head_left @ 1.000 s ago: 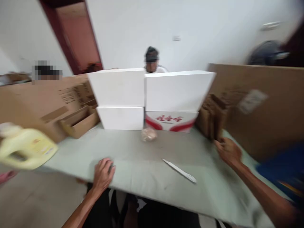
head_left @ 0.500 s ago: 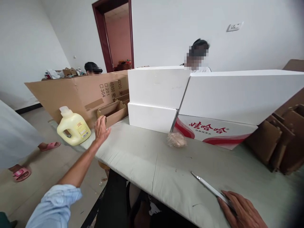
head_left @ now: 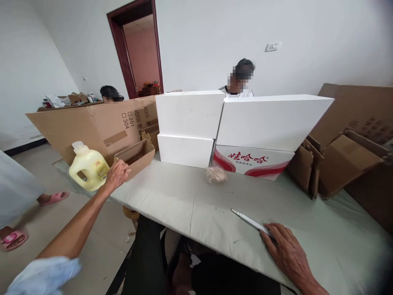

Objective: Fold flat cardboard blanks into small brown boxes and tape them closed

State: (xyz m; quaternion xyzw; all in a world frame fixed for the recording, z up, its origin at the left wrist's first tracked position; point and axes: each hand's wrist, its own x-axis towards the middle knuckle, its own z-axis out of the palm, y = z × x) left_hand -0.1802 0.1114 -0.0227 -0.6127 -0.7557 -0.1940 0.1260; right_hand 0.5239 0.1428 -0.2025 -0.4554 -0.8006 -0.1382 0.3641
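Note:
At the table's left, my left hand (head_left: 119, 172) pinches the near end of an open, narrow cardboard box (head_left: 141, 160). Just left of that hand stands a pale yellow jug (head_left: 89, 166) with a white cap. My right hand (head_left: 285, 252) rests at the right of the table, its thumb and fingers closed round the handle of a slim silver scalpel (head_left: 251, 222). The blade end points away to the left; the rear of the handle is hidden under my palm. A crumpled clear plastic ball (head_left: 216, 175) lies before the white boxes.
White boxes (head_left: 188, 114) are stacked at the table's back, beside a white and red printed carton (head_left: 251, 162). A big cardboard sheet (head_left: 67, 123) stands at the left, folded cardboard pieces (head_left: 346, 164) at the right. Two people sit behind. A person in pink slippers (head_left: 55, 198) stands left.
My left hand has closed on the narrow cardboard box, which has come nearer, away from the one behind it. The view has shifted right; my right hand stays at the scalpel.

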